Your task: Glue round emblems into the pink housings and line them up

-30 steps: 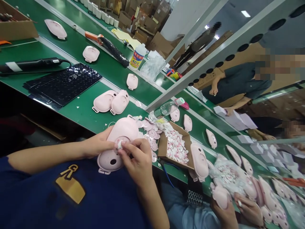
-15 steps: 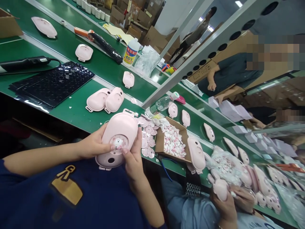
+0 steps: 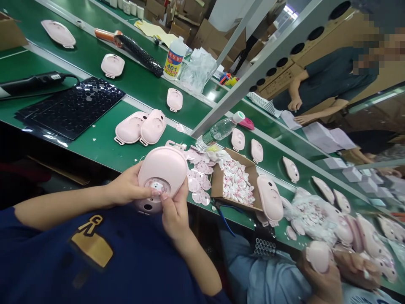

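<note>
Between my two hands I hold a pink plastic case [image 3: 163,164], its oval recess facing me with a small white cartoon-face piece [image 3: 156,185] in it. My left hand [image 3: 131,188] grips the case's left side, thumb pressed on the recess. On the other side my right hand [image 3: 175,211] wraps round the edge, its thumb tip beside the left thumb at the recess. Just beyond the case lie flat round pink stickers [image 3: 199,177]. A cardboard box [image 3: 218,181] full of small white-and-pink face pieces [image 3: 237,181] stands to their right.
Two overlapping pink cases [image 3: 153,126] lie ahead. A plastic bottle [image 3: 218,131] leans near the metal post [image 3: 228,88]. Black sheets [image 3: 76,105] are at left, a 401 glue bottle [image 3: 174,59] farther back. A co-worker's hand [image 3: 322,278] holds another case at right.
The case in my hands has tipped, so its lower end shows less. My thumbs stay at the recess. The view has shifted slightly, and the co-worker's hands appear farther right and lower.
</note>
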`<action>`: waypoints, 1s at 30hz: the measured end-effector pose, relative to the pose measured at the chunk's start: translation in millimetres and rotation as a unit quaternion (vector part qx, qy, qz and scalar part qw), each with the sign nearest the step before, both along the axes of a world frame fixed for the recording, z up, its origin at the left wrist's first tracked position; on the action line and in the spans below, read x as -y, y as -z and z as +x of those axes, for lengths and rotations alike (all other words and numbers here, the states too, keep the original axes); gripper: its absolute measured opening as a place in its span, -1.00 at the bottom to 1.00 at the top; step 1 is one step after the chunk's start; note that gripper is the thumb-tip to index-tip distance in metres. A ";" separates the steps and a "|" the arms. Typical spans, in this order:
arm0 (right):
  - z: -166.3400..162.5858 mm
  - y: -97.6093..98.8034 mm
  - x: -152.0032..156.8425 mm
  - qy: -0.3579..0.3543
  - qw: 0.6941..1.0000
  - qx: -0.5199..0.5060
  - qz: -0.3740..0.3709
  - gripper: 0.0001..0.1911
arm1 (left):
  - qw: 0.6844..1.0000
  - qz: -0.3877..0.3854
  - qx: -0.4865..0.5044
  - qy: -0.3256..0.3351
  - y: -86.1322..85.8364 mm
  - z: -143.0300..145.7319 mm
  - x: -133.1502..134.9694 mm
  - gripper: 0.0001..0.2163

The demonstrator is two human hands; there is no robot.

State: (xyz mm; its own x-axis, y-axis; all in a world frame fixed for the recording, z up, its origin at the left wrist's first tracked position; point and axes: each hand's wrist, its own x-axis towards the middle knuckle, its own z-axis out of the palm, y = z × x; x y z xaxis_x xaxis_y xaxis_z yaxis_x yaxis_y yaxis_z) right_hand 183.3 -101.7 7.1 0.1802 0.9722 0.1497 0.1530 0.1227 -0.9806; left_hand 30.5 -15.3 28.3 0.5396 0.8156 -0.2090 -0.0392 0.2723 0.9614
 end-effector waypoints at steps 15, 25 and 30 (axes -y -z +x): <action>4.1 -4.5 -2.0 -0.018 0.999 0.034 0.008 -0.22 | 1.000 -0.020 0.023 -0.001 -3.1 3.9 -1.4 -0.26; 10.9 4.3 -2.7 -0.114 0.991 -0.026 0.062 -0.16 | 0.977 -0.084 0.119 -0.159 -8.9 -3.9 -14.9 -0.38; 51.7 26.4 12.2 0.006 0.995 0.035 0.096 -0.43 | 0.941 -0.020 0.133 -0.312 -17.6 -41.8 -59.9 -0.33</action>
